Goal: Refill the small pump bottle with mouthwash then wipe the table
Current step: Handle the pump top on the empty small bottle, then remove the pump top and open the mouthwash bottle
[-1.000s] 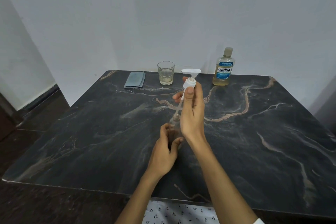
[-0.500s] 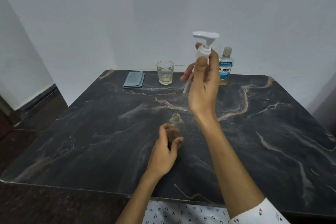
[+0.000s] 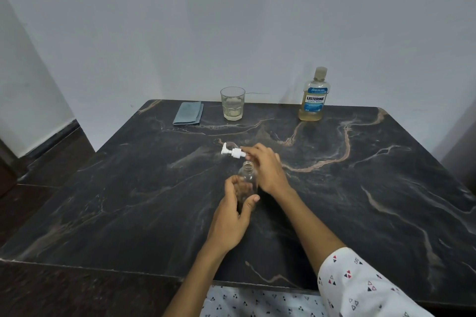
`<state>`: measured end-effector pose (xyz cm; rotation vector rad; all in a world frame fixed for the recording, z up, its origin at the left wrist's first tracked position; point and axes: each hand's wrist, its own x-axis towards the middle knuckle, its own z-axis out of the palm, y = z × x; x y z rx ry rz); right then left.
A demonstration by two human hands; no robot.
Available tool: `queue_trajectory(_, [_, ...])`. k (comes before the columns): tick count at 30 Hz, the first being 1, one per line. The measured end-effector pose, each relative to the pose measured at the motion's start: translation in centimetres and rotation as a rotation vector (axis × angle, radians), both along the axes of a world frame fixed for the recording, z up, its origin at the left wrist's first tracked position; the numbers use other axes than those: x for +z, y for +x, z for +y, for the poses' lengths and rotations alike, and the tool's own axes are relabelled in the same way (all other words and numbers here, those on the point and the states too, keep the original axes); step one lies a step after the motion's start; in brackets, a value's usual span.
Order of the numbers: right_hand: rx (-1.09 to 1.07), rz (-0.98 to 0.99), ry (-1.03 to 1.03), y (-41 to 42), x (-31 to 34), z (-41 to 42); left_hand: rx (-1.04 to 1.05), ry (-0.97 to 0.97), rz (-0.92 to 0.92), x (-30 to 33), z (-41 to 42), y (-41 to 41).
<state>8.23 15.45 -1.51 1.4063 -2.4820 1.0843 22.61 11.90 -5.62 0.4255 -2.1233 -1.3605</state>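
Far to the left of both hands, at the back of the table (image 3: 128, 201), lay a folded blue cloth (image 3: 188, 116), and just right of it stood a glass (image 3: 232, 106) with a little pale liquid in the bottom. Nearer in, the white pump head (image 3: 231, 151) lay on its side on the table, right at the fingertips of the right hand (image 3: 268, 168); that grip looked loosely curled, and whether it pinched the pump's tube could not be told. Below it, the left hand (image 3: 233, 219) had its grip wrapped around the small pump bottle (image 3: 247, 177), thumb on one side, fingers on the other, the bottle upright with its neck open. Well beyond the right hand, at the back, stood the mouthwash bottle (image 3: 314, 96), capped, with yellowish liquid inside.
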Motion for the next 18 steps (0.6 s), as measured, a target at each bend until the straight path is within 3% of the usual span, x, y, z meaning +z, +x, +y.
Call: queue_trajectory(18, [-0.075, 0.005, 0.202, -0.3, -2.5, -0.1, -0.023, 0.041, 0.008, 0.1, -0.1, 0.0])
